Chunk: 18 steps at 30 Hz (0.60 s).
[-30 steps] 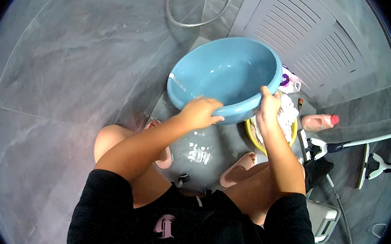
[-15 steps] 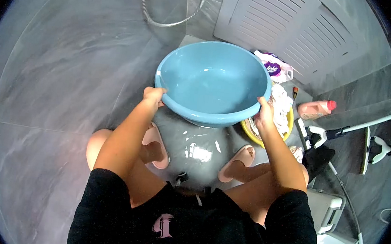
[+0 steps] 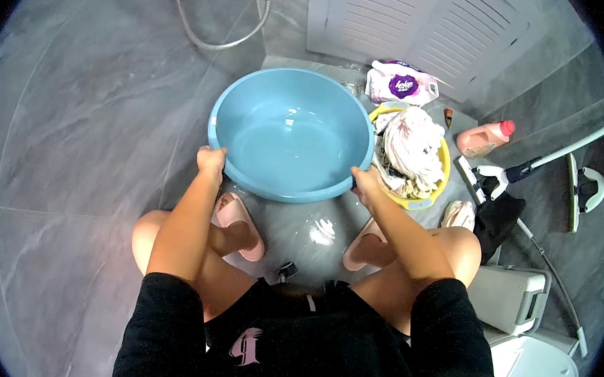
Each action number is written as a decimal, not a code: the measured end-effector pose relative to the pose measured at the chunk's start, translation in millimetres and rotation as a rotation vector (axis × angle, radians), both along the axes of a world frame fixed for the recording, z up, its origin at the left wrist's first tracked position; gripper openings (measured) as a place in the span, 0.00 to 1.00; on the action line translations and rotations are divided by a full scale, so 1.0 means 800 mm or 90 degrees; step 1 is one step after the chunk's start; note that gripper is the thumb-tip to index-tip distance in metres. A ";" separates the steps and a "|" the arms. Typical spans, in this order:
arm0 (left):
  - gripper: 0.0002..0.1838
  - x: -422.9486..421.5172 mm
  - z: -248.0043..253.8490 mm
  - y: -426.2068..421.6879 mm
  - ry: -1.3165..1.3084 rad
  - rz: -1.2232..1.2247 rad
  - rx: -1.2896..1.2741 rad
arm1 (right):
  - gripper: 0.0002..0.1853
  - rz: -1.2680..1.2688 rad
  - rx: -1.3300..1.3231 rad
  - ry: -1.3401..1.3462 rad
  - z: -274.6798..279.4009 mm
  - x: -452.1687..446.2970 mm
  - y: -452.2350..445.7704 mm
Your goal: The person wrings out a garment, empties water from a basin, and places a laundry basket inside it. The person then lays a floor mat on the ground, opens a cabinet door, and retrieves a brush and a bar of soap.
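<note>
A large round blue basin [image 3: 281, 179] with nothing inside is in front of me, between and beyond my feet. My left hand [image 3: 211, 160] grips its rim at the near left, and my right hand [image 3: 365, 183] grips the rim at the near right. Thumbs lie over the edge; the other fingers are mostly hidden under it. Just right of the basin, a yellow basin [image 3: 444, 174] holds a heap of white, partly stained laundry [image 3: 412, 148]. Whether the blue basin rests fully on the floor I cannot tell.
Behind the yellow basin lies a white and purple package [image 3: 402, 84]. Farther right are a brush [image 3: 448, 117], a pink bottle with a red cap [image 3: 484, 138] and mops [image 3: 493, 182]. A shower hose [image 3: 214, 46] hangs at the back; a grey bin [image 3: 508, 296] stands at right.
The blue basin has moved left in both my hands, uncovering more of the yellow basin and its laundry. The view has also shifted to the right.
</note>
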<state>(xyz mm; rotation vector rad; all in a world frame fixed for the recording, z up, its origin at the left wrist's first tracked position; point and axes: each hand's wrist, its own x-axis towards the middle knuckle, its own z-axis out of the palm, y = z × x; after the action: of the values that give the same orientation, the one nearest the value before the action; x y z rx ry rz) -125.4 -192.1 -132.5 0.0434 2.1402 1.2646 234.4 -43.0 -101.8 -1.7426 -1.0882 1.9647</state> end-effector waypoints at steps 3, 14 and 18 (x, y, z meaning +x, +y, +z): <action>0.24 0.029 0.012 -0.007 0.013 0.058 0.039 | 0.22 -0.058 0.090 -0.001 -0.063 0.007 -0.014; 0.24 0.080 -0.025 -0.026 -0.087 0.245 0.044 | 0.25 -0.139 0.207 -0.104 -0.078 0.018 -0.025; 0.25 0.074 -0.040 -0.033 -0.084 0.222 0.031 | 0.25 -0.099 0.205 -0.153 -0.121 0.024 -0.023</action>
<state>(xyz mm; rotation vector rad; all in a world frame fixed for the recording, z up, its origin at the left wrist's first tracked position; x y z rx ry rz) -65.9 -218.9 -164.3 -0.3989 2.0610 1.4694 253.5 -61.3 -198.4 -1.8487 -1.2258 1.4257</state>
